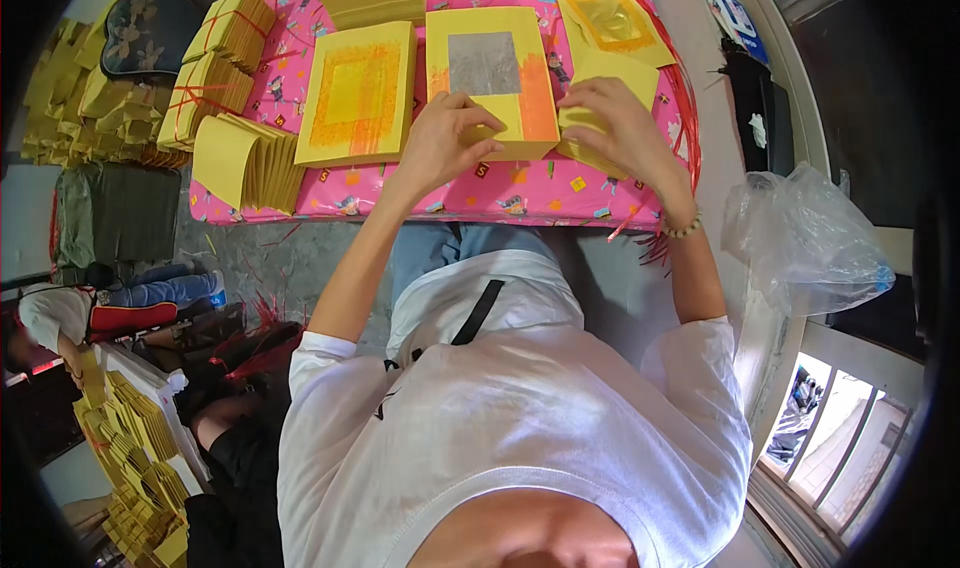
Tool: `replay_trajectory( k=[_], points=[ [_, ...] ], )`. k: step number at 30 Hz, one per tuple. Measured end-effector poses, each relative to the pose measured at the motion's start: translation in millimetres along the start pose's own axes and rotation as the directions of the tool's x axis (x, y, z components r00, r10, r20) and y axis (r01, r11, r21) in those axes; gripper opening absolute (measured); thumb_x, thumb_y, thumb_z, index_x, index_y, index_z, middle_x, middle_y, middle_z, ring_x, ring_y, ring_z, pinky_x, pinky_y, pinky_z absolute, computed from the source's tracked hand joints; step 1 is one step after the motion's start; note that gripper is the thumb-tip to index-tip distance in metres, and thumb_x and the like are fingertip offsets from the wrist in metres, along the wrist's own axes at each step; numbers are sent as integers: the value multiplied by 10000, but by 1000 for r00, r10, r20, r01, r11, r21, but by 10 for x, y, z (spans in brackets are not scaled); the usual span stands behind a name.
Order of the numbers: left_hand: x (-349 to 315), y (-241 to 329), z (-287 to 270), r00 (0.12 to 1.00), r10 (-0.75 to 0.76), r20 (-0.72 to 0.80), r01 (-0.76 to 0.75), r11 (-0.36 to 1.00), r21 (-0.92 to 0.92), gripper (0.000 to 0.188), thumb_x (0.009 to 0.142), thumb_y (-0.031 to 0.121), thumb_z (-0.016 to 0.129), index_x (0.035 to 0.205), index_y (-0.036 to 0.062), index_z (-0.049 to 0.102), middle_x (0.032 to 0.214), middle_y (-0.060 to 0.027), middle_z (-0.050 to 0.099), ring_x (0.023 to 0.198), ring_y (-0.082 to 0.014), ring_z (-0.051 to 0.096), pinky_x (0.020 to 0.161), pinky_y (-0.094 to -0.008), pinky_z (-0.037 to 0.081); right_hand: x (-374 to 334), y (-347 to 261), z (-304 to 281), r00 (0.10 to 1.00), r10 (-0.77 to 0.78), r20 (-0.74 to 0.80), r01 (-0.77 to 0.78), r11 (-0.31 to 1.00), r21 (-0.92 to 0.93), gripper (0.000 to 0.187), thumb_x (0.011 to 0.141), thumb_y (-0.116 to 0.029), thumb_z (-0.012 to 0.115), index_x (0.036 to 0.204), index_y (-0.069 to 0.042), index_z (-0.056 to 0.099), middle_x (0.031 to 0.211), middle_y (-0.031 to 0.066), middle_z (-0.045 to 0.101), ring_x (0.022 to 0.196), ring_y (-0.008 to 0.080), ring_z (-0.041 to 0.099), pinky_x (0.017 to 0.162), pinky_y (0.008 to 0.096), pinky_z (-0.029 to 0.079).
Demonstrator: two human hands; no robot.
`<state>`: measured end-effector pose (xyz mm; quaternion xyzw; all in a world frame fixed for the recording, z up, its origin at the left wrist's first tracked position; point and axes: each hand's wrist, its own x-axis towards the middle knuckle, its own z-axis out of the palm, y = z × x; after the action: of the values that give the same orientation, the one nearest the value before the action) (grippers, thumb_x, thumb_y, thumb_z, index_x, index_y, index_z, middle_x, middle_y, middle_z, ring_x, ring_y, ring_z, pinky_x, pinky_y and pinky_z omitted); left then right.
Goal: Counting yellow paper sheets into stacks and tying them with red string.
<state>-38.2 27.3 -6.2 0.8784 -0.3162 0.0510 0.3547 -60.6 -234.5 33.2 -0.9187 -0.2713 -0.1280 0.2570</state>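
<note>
A thick stack of yellow paper sheets [535, 38] lies before me on the pink-covered table, its top sheet bearing a silver-grey square and orange bands. My left hand [455, 143] rests at its near left corner, fingers bent and thumb apart from them. Just right of the stack, my right hand [625, 133] has curved, spread fingers at a pile of yellow paper [635, 78]. A sheet with a shiny gold square in an orange border [610, 20] tops that side. To the left lies another thick stack [345, 98] with a yellow square framed in orange.
Red-tied bundles [215, 88] and fanned yellow packets [250, 163] line the table's left side. Red strips [688, 108] hang along its right edge. A clear plastic bag [810, 238] is at right. Other people sit at lower left by a table of yellow packets [130, 428].
</note>
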Motion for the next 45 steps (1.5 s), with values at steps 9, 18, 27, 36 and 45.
replay_trajectory(
  k=[9, 18, 27, 36, 45],
  points=[
    [5, -56, 80, 993, -108, -36, 102, 983, -152, 158, 717, 240, 743, 780, 96, 732, 790, -64, 600, 803, -250, 555, 737, -368, 459, 20, -10, 116, 981, -11, 195, 9, 1000, 13, 180, 747, -135, 695, 882, -24, 652, 893, 73, 637, 912, 264, 573, 821, 362, 463],
    [-4, -48, 136, 984, -156, -85, 139, 974, -178, 164, 700, 237, 749, 768, 89, 730, 776, -54, 595, 776, -240, 546, 708, -360, 455, 32, -7, 111, 979, 19, 202, -24, 999, 23, 154, 782, -137, 661, 882, -21, 670, 879, 80, 642, 881, 261, 580, 793, 363, 468],
    [6, -34, 134, 979, -184, -85, 169, 972, -165, 175, 696, 242, 743, 751, 77, 725, 771, -58, 585, 787, -237, 552, 723, -351, 463, 43, -18, 94, 972, 59, 227, -66, 998, 19, 166, 783, -154, 669, 883, -22, 682, 866, 89, 643, 869, 261, 581, 778, 364, 470],
    [-14, -47, 163, 975, -190, -116, 167, 968, -186, 189, 709, 253, 734, 742, 69, 704, 741, -73, 567, 772, -248, 546, 705, -356, 453, 64, -129, 259, 993, -112, 33, 114, 991, -68, 166, 741, -142, 677, 873, -49, 637, 820, 92, 609, 865, 266, 580, 753, 376, 466],
    [93, 103, 16, 985, 126, -119, -112, 987, 118, 294, 742, 184, 699, 964, 37, 575, 884, -111, 563, 835, -308, 547, 733, -412, 452, 290, -209, 196, 990, -140, -28, 136, 984, -112, 127, 723, -89, 656, 840, -53, 620, 793, 80, 598, 792, 258, 586, 709, 362, 462]
  ],
)
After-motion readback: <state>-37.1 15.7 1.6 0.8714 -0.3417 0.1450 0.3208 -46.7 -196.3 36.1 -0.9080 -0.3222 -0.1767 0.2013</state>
